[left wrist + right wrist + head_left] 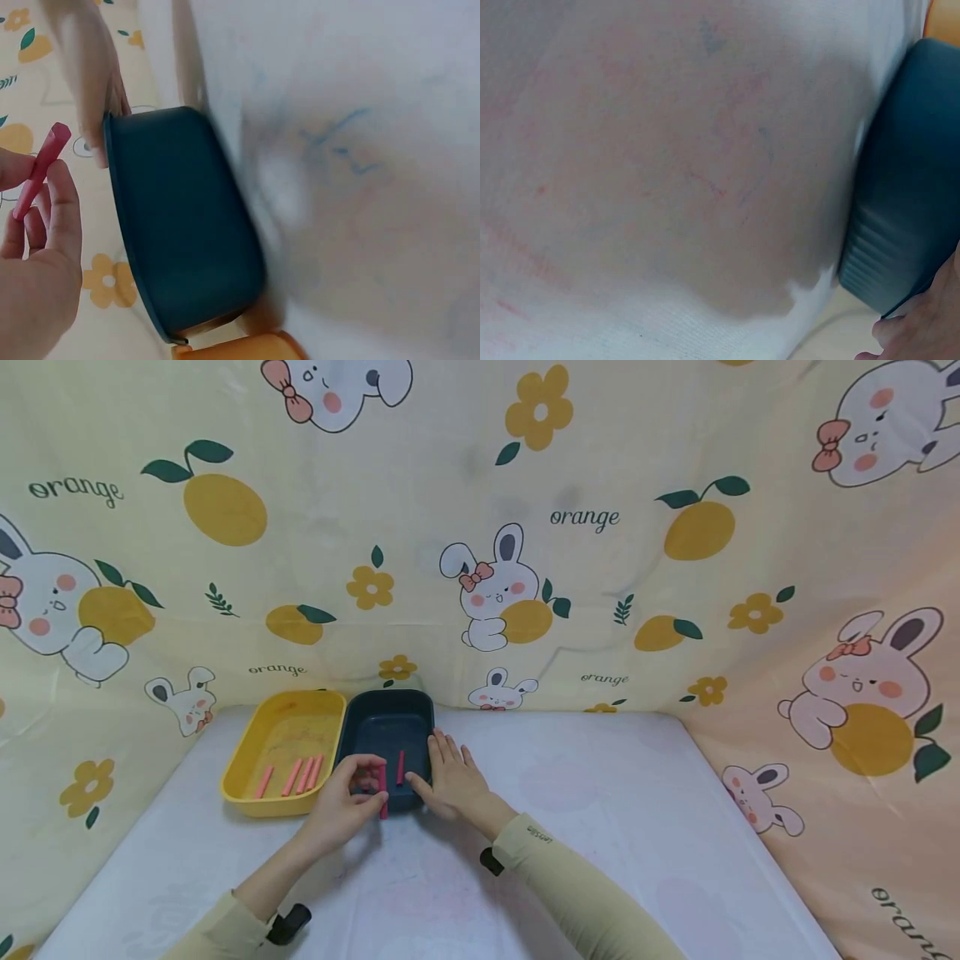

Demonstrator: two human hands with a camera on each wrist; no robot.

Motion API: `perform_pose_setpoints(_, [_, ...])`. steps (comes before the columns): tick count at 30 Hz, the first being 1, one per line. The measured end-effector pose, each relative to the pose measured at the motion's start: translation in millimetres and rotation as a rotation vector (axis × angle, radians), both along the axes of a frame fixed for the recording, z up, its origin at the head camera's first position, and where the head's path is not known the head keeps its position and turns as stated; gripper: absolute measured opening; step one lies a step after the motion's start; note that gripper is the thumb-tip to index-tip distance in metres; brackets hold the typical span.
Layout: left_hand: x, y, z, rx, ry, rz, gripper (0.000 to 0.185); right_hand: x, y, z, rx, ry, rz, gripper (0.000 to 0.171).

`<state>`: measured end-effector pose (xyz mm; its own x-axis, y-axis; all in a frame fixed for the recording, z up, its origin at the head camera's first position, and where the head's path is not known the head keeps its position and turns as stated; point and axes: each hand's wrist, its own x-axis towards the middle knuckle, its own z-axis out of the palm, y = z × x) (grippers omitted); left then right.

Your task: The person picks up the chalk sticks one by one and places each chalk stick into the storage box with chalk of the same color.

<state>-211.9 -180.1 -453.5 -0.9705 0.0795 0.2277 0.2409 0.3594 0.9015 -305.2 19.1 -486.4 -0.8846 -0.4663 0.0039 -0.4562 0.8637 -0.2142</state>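
The left hand (341, 806) pinches a red stick (383, 791) between thumb and fingertips, holding it nearly upright at the near rim of the dark blue tray (386, 727). The other fingers curl loosely around it. The right hand (450, 781) lies flat with straight fingers against the tray's right wall and near corner, holding nothing.

Inside the blue tray a second red stick (401, 767) lies on the floor, just beside the held one and apart from it. Touching the blue tray on its left side stands a yellow tray (258, 777), where four pink-orange sticks (292, 775) lie side by side near the front wall. Both trays sit on a white table (600, 827) at its far edge, backed by a cloth (600, 568) printed with rabbits, oranges and flowers that also closes in both sides. Nothing lies between the hands and the trays.

The left wrist view shows the pinch closely: the stick (41, 171) is gripped at its lower part with the upper end free, and the blue tray's outer wall (180, 225) fills the middle, with the right hand's fingers (94, 82) on its far rim. The tray's inside is hidden there. The right wrist view shows only bare tabletop (667, 165), the tray's ribbed outer corner (907, 202) and a sliver of the right hand; the sticks do not appear in it.
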Motion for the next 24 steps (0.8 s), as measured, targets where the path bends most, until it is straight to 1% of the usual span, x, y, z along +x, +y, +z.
perform_pose_setpoints(5, [-7.4, -1, 5.1, 0.012, 0.007, -0.001, 0.046, 1.7, 0, 1.1, -0.010, 0.007, 0.003, 0.086])
perform_pose_setpoints(8, [-12.6, -2, 7.5, 0.004, 0.007, 0.002, 0.045, 3.1, 1, 2.6, -0.019, 0.008, 0.006, 0.085])
perform_pose_setpoints(13, [-22.1, -4, 10.9, -0.017, 0.027, 0.001, 0.044, 4.2, 1, 4.9, -0.017, 0.004, 0.004, 0.085])
perform_pose_setpoints(17, [-32.4, -6, 9.7, -0.040, 0.042, 0.006, 0.044, 4.4, 1, 5.5, -0.016, 0.010, 0.004, 0.086])
perform_pose_setpoints(20, [-41.0, -7, 7.3, -0.069, 0.033, 0.018, 0.045, 4.1, 1, 6.4, -0.012, 0.012, 0.007, 0.086])
perform_pose_setpoints(24, [-50.0, -9, 3.8, -0.104, 0.000, 0.024, 0.045, 3.4, 0, 5.8, -0.008, 0.010, 0.010, 0.086])
